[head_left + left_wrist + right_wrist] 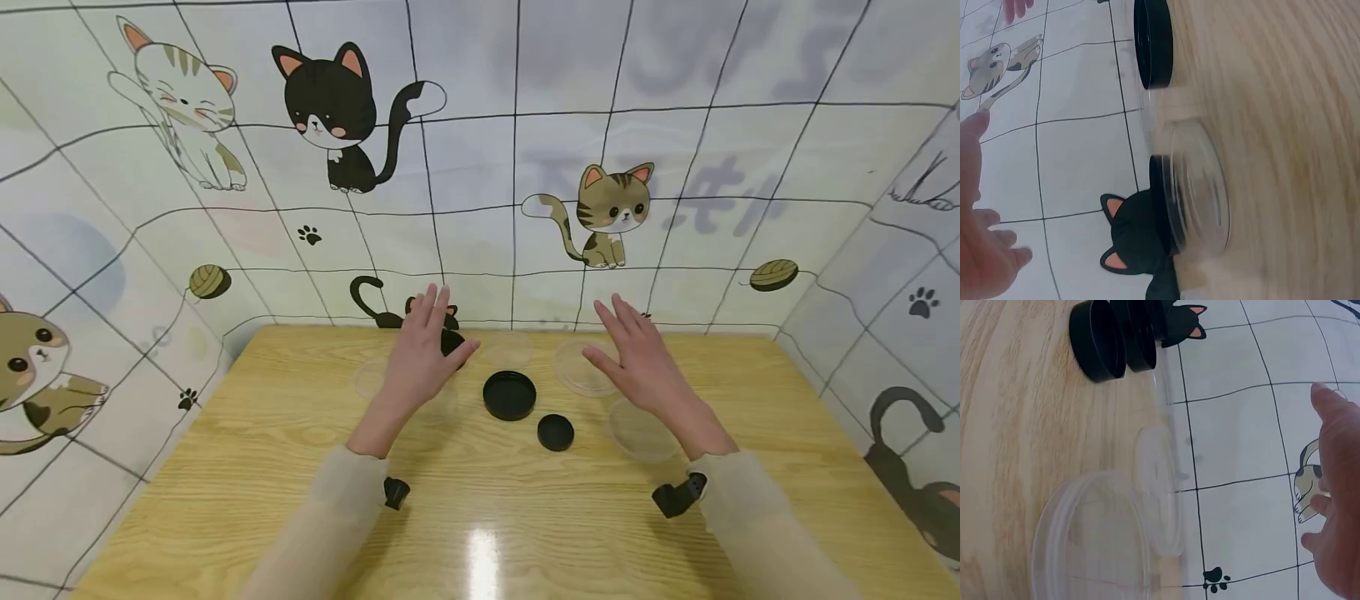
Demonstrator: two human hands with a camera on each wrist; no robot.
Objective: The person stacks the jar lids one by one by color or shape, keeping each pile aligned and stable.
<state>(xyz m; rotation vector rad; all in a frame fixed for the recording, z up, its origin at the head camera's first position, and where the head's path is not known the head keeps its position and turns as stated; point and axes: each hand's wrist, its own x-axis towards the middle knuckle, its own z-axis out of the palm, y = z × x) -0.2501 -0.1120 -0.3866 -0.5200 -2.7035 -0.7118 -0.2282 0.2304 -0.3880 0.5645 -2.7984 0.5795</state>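
My left hand [422, 354] hovers over the left part of the wooden table, fingers straight and thumb spread, holding nothing. Likewise empty, my right hand [637, 358] is raised over the right part with its fingers extended. Between them lie a larger black round lid [509, 395] and a smaller black round lid [556, 432], both with raised rims. Partly behind the left hand is another black round piece [454, 348]. A clear round lid [1200, 187] lies below the left hand. Near the right hand are a clear shallow lid [1088, 537] and a second clear lid [1159, 487].
More faint clear round lids lie at the back [510, 348] and left of the left hand [369, 380]. Behind the wooden table [247, 483] hangs a white gridded sheet [480, 167] printed with cats, which also closes off both sides.
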